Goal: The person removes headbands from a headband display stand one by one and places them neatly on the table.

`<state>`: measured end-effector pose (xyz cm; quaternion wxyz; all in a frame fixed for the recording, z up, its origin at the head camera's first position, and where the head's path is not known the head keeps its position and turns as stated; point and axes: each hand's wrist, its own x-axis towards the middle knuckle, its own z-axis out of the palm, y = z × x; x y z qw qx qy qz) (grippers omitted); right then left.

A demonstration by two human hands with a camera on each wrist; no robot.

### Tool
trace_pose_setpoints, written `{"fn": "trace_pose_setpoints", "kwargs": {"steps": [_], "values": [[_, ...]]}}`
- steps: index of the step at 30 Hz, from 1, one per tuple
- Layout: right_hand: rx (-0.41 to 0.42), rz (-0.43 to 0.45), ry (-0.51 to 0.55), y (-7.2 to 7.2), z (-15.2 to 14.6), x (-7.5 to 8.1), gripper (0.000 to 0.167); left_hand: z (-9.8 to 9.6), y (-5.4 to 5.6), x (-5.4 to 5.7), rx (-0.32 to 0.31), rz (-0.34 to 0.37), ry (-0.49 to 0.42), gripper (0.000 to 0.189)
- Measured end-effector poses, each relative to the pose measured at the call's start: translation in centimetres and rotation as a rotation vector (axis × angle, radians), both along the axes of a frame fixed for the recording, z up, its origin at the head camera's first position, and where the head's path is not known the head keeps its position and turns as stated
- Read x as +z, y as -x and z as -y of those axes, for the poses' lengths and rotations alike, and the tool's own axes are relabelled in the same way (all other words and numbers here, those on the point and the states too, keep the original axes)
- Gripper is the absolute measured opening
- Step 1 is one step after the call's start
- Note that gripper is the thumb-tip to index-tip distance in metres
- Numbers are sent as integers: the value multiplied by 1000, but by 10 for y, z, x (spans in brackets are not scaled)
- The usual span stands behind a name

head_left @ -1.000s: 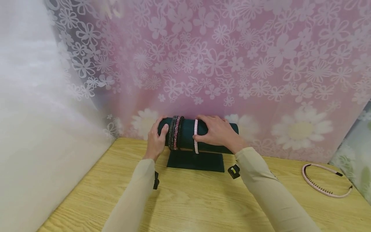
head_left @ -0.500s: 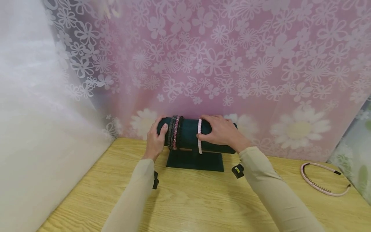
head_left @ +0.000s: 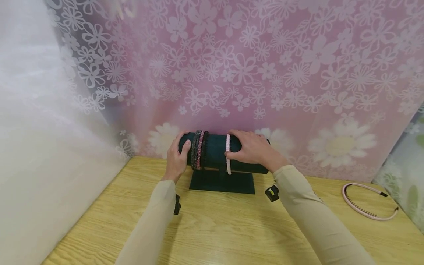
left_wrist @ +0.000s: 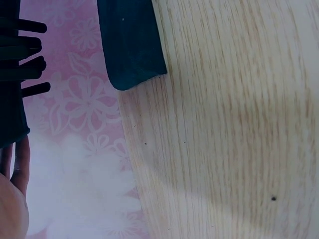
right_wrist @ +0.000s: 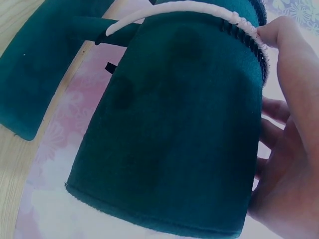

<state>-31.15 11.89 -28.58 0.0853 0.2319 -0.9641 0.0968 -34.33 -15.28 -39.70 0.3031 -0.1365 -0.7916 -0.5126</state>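
Observation:
A dark green velvet headband stand [head_left: 216, 151], a padded roll on a post and flat base, stands near the back of the table. My left hand [head_left: 177, 158] grips the roll's left end, thumb in front. Beside that thumb sit several headbands: dark glittery, pink-red glittery [head_left: 200, 154] and black toothed [head_left: 205, 152]. A pale pink headband [head_left: 228, 162] rides alone right of the roll's middle. My right hand [head_left: 253, 149] holds it with the thumb at its front; the other fingers go behind the roll. Headband ends [left_wrist: 30, 72] stick out beneath the roll in the left wrist view.
Another pink headband [head_left: 351, 204], with inner teeth, lies on the wooden table [head_left: 212, 228] at the right. A pink flowered curtain [head_left: 232, 81] hangs right behind the stand. A whitish sheet [head_left: 49, 129] closes off the left side.
The right hand and the pale pink headband have moved a little to the right along the roll, mostly in the first half second. The left hand keeps its grip on the roll's end.

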Motion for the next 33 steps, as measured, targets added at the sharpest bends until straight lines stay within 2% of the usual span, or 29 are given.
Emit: {"fn": "trace_pose_setpoints", "kwargs": {"steps": [10, 23, 33], "values": [[4, 11, 10, -2, -3, 0, 84, -2, 0, -2, -18, 10, 0, 51], [12, 11, 4, -2, -7, 0, 82, 1, 0, -1, 11, 1, 11, 52], [0, 20, 5, -2, -8, 0, 83, 1, 1, 0, 7, 10, 6, 53]]}}
